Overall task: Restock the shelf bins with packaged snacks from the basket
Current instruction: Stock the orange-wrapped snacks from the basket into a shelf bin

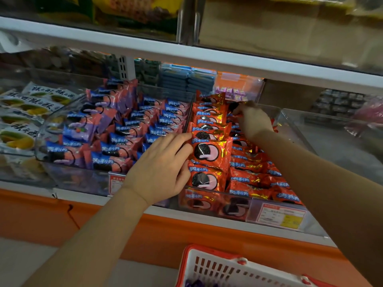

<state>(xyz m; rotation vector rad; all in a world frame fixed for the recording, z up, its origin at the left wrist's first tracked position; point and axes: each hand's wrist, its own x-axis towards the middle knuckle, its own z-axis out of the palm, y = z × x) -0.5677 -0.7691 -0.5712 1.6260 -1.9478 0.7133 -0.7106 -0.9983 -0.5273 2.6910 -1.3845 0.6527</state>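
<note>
A clear shelf bin (pixel 275 212) holds several red cookie packs (pixel 209 154), a neat overlapping row on its left and a looser pile on its right. My left hand (pixel 163 168) lies flat against the left edge of that row, fingers straight and touching the packs. Deeper in the bin, my right hand (pixel 251 119) pinches a red pack (pixel 235 107) at the back of the pile. The white basket with a red rim (pixel 217 264) sits at the bottom edge; something purple shows inside it.
Left of the red bin stands a clear bin of purple-and-blue cookie packs (pixel 116 133), then a bin of white pastry packs (pixel 22 112). An empty-looking clear bin (pixel 335 141) is to the right. A white shelf board (pixel 186 52) overhangs the bins.
</note>
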